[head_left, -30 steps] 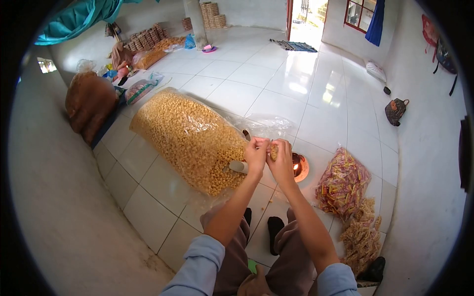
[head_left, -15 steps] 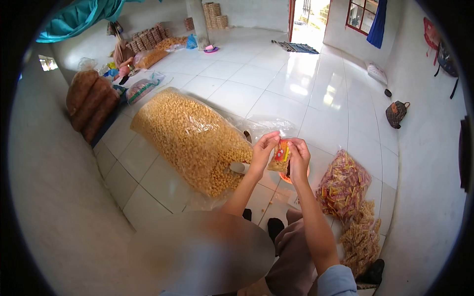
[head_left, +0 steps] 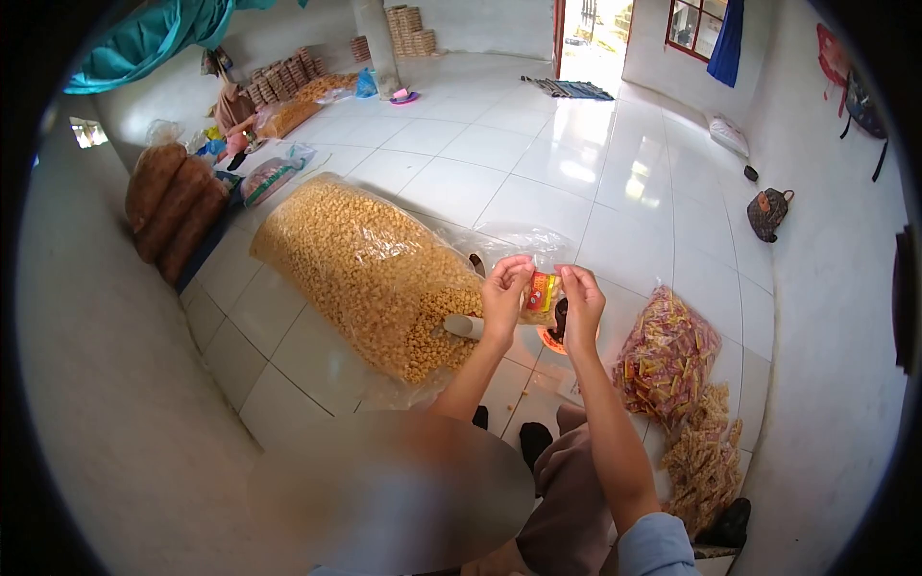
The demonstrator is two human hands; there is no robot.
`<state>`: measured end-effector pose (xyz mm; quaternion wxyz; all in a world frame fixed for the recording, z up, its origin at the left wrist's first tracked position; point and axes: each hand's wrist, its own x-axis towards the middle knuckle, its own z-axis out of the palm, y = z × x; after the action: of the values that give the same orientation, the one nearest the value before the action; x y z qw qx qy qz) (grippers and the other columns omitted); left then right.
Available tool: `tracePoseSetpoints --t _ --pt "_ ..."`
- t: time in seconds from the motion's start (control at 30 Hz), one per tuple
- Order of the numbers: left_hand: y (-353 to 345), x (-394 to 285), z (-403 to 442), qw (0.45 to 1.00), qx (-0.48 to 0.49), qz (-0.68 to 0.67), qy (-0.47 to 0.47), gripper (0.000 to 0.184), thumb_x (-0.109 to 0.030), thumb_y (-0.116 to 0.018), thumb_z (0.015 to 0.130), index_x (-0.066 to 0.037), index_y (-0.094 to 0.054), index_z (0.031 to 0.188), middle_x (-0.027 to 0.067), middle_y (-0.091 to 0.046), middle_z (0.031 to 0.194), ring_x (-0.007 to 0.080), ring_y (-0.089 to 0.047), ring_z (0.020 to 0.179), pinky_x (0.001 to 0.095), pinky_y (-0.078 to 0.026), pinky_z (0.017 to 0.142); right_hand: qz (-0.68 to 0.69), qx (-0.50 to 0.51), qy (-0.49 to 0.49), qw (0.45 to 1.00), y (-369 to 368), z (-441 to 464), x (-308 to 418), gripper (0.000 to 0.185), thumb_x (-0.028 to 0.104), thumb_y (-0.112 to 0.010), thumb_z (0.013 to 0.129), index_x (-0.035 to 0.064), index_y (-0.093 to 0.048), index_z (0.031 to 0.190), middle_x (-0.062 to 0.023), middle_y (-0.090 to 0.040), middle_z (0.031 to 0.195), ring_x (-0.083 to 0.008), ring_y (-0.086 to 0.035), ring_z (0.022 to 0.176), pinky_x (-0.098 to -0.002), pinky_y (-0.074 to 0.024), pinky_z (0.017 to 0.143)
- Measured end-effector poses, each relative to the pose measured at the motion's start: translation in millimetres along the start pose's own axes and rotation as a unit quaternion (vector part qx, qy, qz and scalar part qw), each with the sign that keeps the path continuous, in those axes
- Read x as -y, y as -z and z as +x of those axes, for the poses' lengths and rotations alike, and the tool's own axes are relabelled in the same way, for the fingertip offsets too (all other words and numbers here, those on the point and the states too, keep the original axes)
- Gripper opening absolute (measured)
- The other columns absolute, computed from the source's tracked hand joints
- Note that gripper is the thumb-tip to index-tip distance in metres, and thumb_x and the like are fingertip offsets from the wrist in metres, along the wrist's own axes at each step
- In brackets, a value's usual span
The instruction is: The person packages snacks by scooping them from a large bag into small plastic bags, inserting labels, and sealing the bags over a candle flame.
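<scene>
As arms (head_left: 615, 422) extend, left hand (head_left: 504, 296) and right hand (head_left: 581, 300) pinch a packet (head_left: 542, 294).

Teal cloth (head_left: 154, 48) hangs at the upper left. Full brown sacks (head_left: 178, 206) stand by the left wall (head_left: 86, 317). A pillar (head_left: 376, 48) rises farther back, a purple dish (head_left: 404, 99) near its foot. A mat (head_left: 569, 88) lies before the bright doorway (head_left: 583, 38), and a blue curtain (head_left: 727, 43) hangs beside the red-framed window (head_left: 709, 35). A patterned bag (head_left: 767, 215) sits on the floor (head_left: 432, 149) near the right wall (head_left: 826, 288), where a dark backpack (head_left: 864, 108) hangs.
</scene>
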<state>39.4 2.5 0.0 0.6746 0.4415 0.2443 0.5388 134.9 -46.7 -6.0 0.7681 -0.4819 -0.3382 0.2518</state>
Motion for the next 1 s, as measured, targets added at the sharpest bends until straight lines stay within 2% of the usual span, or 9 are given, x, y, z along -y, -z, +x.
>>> tracePoseSetpoints --t 0.03,0.17,0.4,0.5,0.67,0.7,0.77,0.9,1.0 --pt "0.7 3.2 1.1 1.0 -0.002 -0.003 -0.006 0.013 -0.01 -0.059 0.083 -0.003 -0.057 0.093 0.0005 -0.058 0.08 0.0037 -0.051 0.071 0.0171 -0.041 0.065 -0.033 -0.003 0.036 0.999 0.4 0.6 -0.3 0.016 0.011 -0.055 0.085 -0.0035 -0.058 0.09 -0.0064 -0.058 0.092 -0.012 -0.053 0.087 -0.0231 -0.0403 0.08" --pt "-0.4 6.7 1.5 0.997 -0.013 -0.075 0.001 0.009 -0.011 -0.056 0.084 -0.004 -0.055 0.09 0.0005 -0.057 0.083 0.005 -0.051 0.074 0.0193 -0.04 0.067 -0.045 -0.011 0.042 0.998 -4.2 -2.9 11.0 0.015 0.01 -0.054 0.085 -0.0041 -0.058 0.09 -0.0069 -0.058 0.092 -0.012 -0.054 0.086 -0.0234 -0.0422 0.078" --pt "0.4 7.9 3.7 0.997 -0.026 -0.07 -0.022 0.007 -0.01 -0.056 0.084 -0.005 -0.055 0.089 0.0011 -0.056 0.086 0.0065 -0.051 0.077 0.0206 -0.04 0.07 -0.085 -0.021 0.086 0.992 -4.4 -2.7 13.4 0.013 0.008 -0.055 0.084 -0.0034 -0.058 0.089 -0.007 -0.059 0.091 -0.0112 -0.055 0.083 -0.0224 -0.0429 0.076" --pt "0.2 3.2 3.8 0.999 -0.014 -0.009 -0.043 0.007 -0.009 -0.055 0.084 -0.005 -0.055 0.089 0.0014 -0.056 0.085 0.007 -0.051 0.078 0.0209 -0.04 0.071 -0.085 -0.033 0.096 0.991 -4.1 -1.2 13.9 0.011 0.007 -0.055 0.084 -0.0026 -0.058 0.089 -0.0065 -0.059 0.089 -0.0113 -0.055 0.081 -0.0225 -0.0427 0.075" --pt "3.7 -3.4 9.2 0.988 0.029 0.027 -0.151 0.005 -0.007 -0.057 0.083 -0.005 -0.055 0.087 0.0003 -0.056 0.081 0.0062 -0.05 0.077 0.0211 -0.04 0.07 -0.089 -0.033 0.104 0.99 -3.2 -0.5 21.9 0.01 0.006 -0.055 0.083 -0.002 -0.058 0.089 -0.0062 -0.06 0.086 -0.0111 -0.054 0.077 -0.023 -0.0426 0.074" --pt "5.5 -5.3 10.1 0.988 0.029 0.027 -0.152 0.005 -0.007 -0.057 0.083 -0.005 -0.055 0.087 0.0003 -0.056 0.081 0.0062 -0.05 0.077 0.0211 -0.04 0.07 -0.076 -0.025 0.111 0.991 -2.3 -0.2 24.3 0.01 0.005 -0.055 0.083 -0.0021 -0.058 0.089 -0.0059 -0.06 0.086 -0.011 -0.054 0.077 -0.0231 -0.0428 0.074" --pt "9.7 -9.7 11.4 0.98 0.052 0.135 -0.139 0.008 -0.006 -0.06 0.08 -0.004 -0.058 0.088 -0.0011 -0.056 0.077 0.005 -0.048 0.07 0.0198 -0.04 0.065 -0.062 -0.016 0.118 0.991 -0.5 0.9 24.6 0.01 0.005 -0.055 0.083 -0.0022 -0.058 0.09 -0.0056 -0.06 0.086 -0.011 -0.055 0.078 -0.0232 -0.043 0.074" --pt "13.9 -21.0 8.9 0.966 0.041 0.227 -0.12 0.012 -0.007 -0.063 0.078 -0.004 -0.063 0.089 -0.002 -0.055 0.073 0.0044 -0.046 0.063 0.0186 -0.039 0.058 -0.13 -0.015 0.134 0.982 3.3 0.3 24.6 0.01 0.004 -0.056 0.081 0.0 -0.061 0.088 -0.0053 -0.061 0.084 -0.0119 -0.056 0.078 -0.0235 -0.0436 0.072" --pt "15.0 -24.5 7.6 0.944 0.017 0.286 -0.163 0.013 -0.008 -0.066 0.074 -0.005 -0.067 0.087 -0.0014 -0.056 0.07 0.0048 -0.044 0.059 0.0183 -0.038 0.053 -0.191 -0.011 0.146 0.971 2.5 -2.3 32.1 0.009 0.004 -0.057 0.08 0.0017 -0.064 0.087 -0.0059 -0.061 0.083 -0.0132 -0.057 0.077 -0.0239 -0.044 0.07"
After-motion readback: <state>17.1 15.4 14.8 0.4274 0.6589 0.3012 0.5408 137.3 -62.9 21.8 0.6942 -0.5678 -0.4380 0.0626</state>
